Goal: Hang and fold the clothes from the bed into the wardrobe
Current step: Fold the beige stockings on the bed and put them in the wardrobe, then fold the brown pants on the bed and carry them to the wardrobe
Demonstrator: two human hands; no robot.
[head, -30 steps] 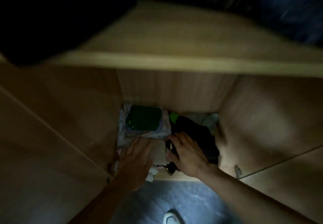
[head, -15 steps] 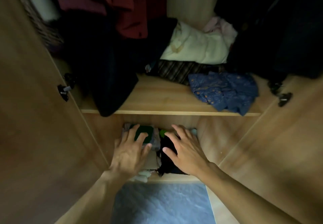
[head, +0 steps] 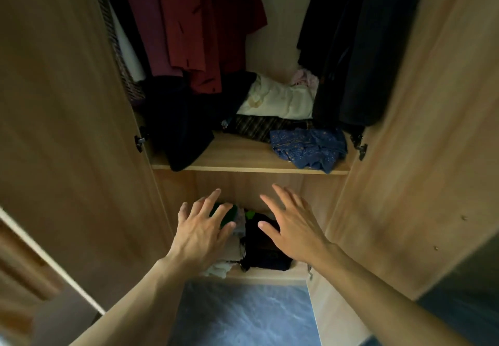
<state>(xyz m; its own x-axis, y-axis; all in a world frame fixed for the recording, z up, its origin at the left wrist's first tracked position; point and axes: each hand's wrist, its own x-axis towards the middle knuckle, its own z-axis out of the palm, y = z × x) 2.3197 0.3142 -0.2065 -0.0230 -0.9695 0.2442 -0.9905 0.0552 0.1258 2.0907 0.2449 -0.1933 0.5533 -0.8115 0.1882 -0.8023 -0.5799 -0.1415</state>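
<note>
Standing open in dim light, the light-wood wardrobe (head: 270, 34) fills the view. Its left door (head: 67, 129) and right door (head: 421, 143) are swung toward the near side, and a grey-blue marbled floor (head: 243, 318) shows between them at the near edge. A wooden shelf (head: 243, 162) crosses the middle. On it lie a cream folded garment (head: 280, 102) at the far side, a dark striped cloth (head: 256, 126) in front of it, a blue patterned garment (head: 310, 148) bunched at the right front, and a black garment (head: 183, 134) at the left whose corner droops over the shelf's front edge. Above its left part are dark red hanging clothes (head: 194, 21), above its right black hanging clothes (head: 364, 48) (their hems reach the shelf). Below the shelf, the bottom compartment (head: 243, 186) holds a folded dark pile (head: 267, 251) on the right, a pale folded stack (head: 229, 253) just beside it on the left, and a green item (head: 228, 212) on top toward the far side.

The left hand (head: 201, 233) and right hand (head: 294, 226) are both spread wide, fingers straight, gripping nothing. The left one is over the pale stack and green item, the right over the dark pile; whether either touches the cloth cannot be told.

The dark pile's near end reaches the compartment's front lip. Bare shelf wood shows at the centre front, between the black and blue garments.
</note>
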